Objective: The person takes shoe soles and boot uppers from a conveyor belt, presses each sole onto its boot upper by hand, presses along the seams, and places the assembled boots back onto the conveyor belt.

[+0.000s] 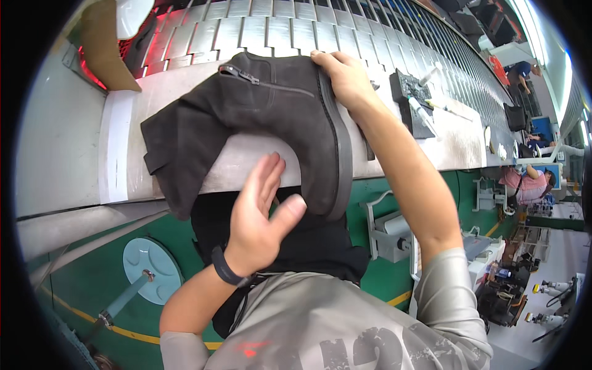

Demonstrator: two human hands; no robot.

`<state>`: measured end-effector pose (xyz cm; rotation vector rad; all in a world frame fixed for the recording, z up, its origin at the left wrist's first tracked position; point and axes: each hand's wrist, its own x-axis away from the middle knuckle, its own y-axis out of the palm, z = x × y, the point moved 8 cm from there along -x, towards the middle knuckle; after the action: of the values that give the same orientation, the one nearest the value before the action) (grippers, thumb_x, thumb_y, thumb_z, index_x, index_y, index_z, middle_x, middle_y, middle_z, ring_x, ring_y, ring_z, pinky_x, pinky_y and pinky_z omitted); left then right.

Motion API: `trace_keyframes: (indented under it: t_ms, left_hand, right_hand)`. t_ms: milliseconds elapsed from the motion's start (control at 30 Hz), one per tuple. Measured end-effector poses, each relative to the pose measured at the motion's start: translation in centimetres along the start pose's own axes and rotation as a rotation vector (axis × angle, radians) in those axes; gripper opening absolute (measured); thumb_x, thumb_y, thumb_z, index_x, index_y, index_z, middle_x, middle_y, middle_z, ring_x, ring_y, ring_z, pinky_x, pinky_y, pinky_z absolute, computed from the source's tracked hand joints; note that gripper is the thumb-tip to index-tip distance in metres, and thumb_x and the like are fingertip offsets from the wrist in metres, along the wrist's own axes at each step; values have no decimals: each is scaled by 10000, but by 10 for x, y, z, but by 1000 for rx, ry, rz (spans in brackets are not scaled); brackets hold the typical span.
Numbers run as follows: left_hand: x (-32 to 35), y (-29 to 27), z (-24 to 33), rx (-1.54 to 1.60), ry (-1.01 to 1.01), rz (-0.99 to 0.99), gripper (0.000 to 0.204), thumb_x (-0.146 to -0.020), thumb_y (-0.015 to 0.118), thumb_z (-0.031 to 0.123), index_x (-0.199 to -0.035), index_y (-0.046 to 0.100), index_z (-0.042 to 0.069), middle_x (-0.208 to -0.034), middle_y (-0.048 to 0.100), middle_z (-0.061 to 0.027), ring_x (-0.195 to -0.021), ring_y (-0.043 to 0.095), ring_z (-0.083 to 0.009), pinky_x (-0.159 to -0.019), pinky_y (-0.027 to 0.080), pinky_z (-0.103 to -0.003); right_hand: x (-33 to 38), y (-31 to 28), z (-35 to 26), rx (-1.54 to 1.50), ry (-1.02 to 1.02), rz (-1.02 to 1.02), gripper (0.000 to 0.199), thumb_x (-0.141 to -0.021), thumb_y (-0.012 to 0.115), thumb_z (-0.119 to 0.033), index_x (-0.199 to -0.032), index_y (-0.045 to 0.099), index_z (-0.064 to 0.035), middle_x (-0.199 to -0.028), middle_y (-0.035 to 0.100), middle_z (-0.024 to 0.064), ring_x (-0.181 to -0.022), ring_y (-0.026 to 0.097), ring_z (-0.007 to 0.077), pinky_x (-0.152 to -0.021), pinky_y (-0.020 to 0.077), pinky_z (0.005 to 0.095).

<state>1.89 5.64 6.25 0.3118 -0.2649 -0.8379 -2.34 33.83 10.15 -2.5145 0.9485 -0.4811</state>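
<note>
A dark suede-like ankle boot (271, 105) lies on its side over the pale work surface (246, 157). Its sole (343, 154) faces right, the toe points toward me, and the shaft folds away to the left. A zipper (246, 77) runs along the side near the heel. My right hand (348, 80) grips the heel end at the far edge, with some fingertips hidden behind it. In front of the boot's inner curve, my left hand (259, 216) is held up with fingers stretched and thumb apart, holding nothing; it is slightly blurred.
Behind the boot runs a slatted metal conveyor (265, 31). A black tray with small tools (413, 105) stands right of my forearm. Cardboard (105, 49) stands at the far left. Below are a round light-blue stool (151, 271) and a green floor. Other people (527, 185) work at the far right.
</note>
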Motion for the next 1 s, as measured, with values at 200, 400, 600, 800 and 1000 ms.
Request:
trace_keyframes:
  t_ms: [200, 400, 600, 800, 1000]
  left_hand:
    - [-73, -1, 10, 420, -61, 12, 502, -1085, 677, 160, -1492, 488, -65, -1447, 636, -162, -1351, 605, -224, -1181, 449, -399]
    - [-82, 21, 89, 211, 315, -214, 469, -1119, 630, 212, -1513, 510, -12, -1488, 624, -130, -1382, 593, -235, -1210, 436, -452]
    - [-93, 4, 76, 480, 383, -186, 757, -1062, 672, 502, -1652, 412, 105, -1670, 486, -64, -1538, 455, -301, -1297, 325, -545]
    - [-84, -8, 49, 548, 359, -203, 818, -977, 825, 369, -1625, 429, 65, -1628, 529, -78, -1507, 499, -297, -1280, 373, -526]
    - [-76, 10, 51, 333, 282, -275, 987, -912, 734, 703, -1650, 425, 125, -1683, 467, -52, -1539, 456, -300, -1281, 366, -528]
  right_hand:
    - [32, -11, -26, -193, -190, 29, 544, -993, 788, -383, -1318, 655, 32, -1108, 711, 135, -977, 670, 156, -790, 550, 312]
    - [104, -68, -108, -630, -653, 102, 540, -1057, 752, -336, -1410, 549, 19, -1198, 694, 81, -1045, 647, 110, -931, 524, 258]
    - [132, -64, -104, -715, -743, 64, 558, -1012, 739, -247, -1427, 474, 15, -1381, 617, 154, -1202, 612, 192, -1082, 494, 365]
    - [147, -61, -91, -605, -795, 112, 850, -981, 735, -524, -1561, 380, -14, -1415, 581, 245, -1296, 633, 341, -1116, 524, 495]
    - [160, -79, -96, -210, -1134, 114, 778, -986, 726, -562, -1411, 497, 48, -1316, 587, 273, -1185, 663, 346, -1071, 551, 485]
